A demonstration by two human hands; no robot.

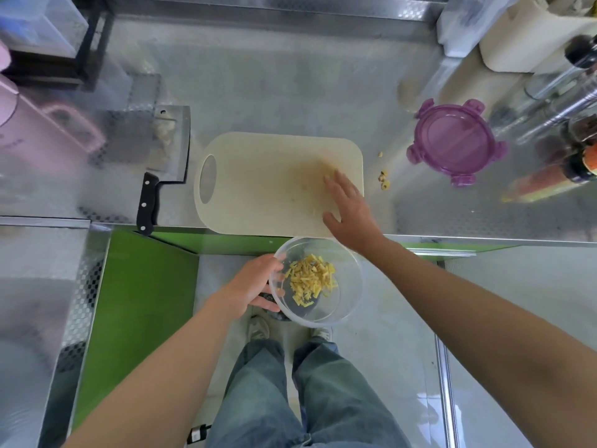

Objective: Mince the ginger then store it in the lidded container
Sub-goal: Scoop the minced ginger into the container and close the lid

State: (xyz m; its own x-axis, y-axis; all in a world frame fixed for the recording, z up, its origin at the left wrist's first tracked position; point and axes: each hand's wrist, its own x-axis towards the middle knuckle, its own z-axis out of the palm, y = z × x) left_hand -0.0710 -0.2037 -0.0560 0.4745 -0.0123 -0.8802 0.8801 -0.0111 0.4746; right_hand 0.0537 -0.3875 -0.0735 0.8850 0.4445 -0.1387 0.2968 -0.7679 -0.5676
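**Ginger in the bowl, lid off to the side**

The person stands at the steel tabletop (290, 101). Their left hand (255, 286) grips the clear round container (350, 294) by its left rim, fingers curled over the edge and thumb lower down against the wall. The container is held out in front of the tabletop's near edge, just below the front of the cutting board (274, 182), over the floor and the person's shoes.

Inside it lies the cut ginger (311, 279), a loose yellow heap of short strips and bits gathered in the middle of the bottom.

The right hand (350, 211) lies flat on the right end of the cutting board, fingers straight and slightly spread, holding nothing. The board itself is pale, with an oval handle hole at its left end.

The purple lid (455, 142) rests flat on the tabletop to the right of the board, well apart from the container, with its 4 clip tabs sticking out. Between the lid and the board sit a few small ginger scraps (384, 177).

Left of the board lies a cleaver (168, 150), black handle toward the tabletop's edge, with pale bits stuck to its blade. Glass bottles (565, 92) stand at the far right.
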